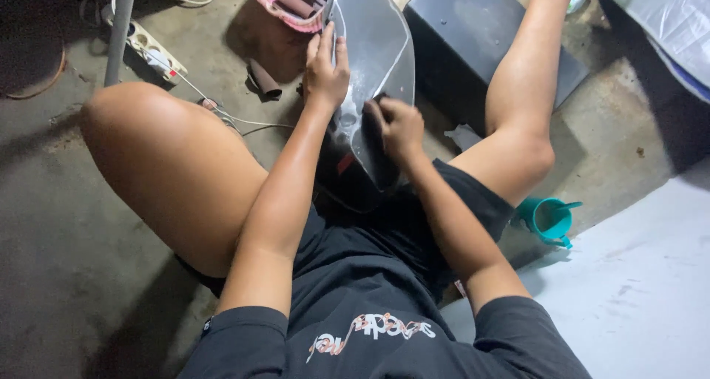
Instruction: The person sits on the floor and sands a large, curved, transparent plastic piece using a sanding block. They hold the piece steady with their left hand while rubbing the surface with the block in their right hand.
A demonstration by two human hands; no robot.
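Seated person sanding a grey body panel held between the knees over a concrete floor.

The concrete floor (66, 224) carries a dark box (473, 31) beyond the knees, and a pink basket (285, 5) at the top holding brown rolls of sandpaper; a teal cup (551, 218) lies on its side by the right leg, and what is inside it cannot be told. The grey panel (377, 46) is long, curved and smooth, dusty pale on its face, with a small red patch low down; it stands tilted between the legs. The left hand (325, 68) grips the panel's left edge, fingers curled over it. The right hand (396, 127) is closed on a dark piece of sandpaper (370, 139) pressed against the panel's lower face.
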